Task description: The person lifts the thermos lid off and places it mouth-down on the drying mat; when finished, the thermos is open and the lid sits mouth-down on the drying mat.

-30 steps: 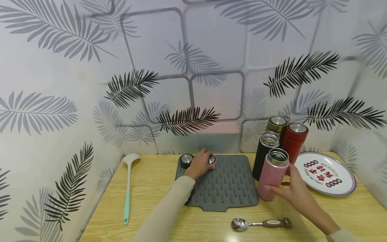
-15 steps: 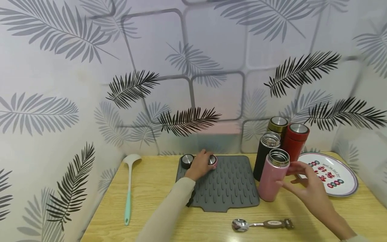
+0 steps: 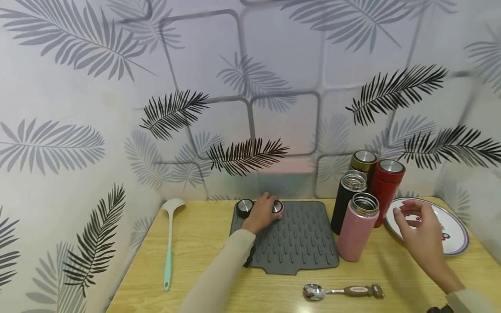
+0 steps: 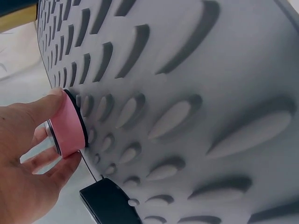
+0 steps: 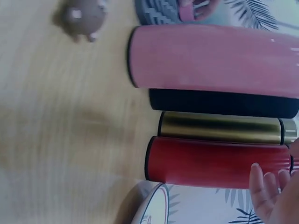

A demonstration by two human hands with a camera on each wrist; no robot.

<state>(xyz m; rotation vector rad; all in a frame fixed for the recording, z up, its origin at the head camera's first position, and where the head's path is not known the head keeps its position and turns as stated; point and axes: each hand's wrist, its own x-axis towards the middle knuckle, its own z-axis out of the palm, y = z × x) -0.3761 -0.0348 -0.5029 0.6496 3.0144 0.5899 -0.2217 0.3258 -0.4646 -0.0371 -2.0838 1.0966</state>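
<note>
On the grey ridged mat (image 3: 303, 237), my left hand (image 3: 259, 215) grips a pink flask lid (image 4: 69, 123) between thumb and fingers. A black lid (image 3: 245, 209) with a silver top lies beside it, just left of that hand. My right hand (image 3: 424, 232) hangs in the air with loosely bent fingers, holding nothing, and overlaps the plate in the head view. To its left stands the uncapped pink flask (image 3: 355, 237). Behind that are an uncapped black flask (image 3: 341, 213), a red flask (image 3: 385, 187) and an olive-gold flask (image 3: 362, 164), the last two capped.
A white printed plate (image 3: 455, 237) lies at the right, by the wall. Along the front of the wooden table lies a spoon (image 3: 360, 291) with a brown handle. A ladle (image 3: 168, 252) with a mint handle lies at the left. The patterned wall rises behind everything.
My right hand has let go of the pink flask and moved right, to in front of the plate. The left hand stays on the pink lid.
</note>
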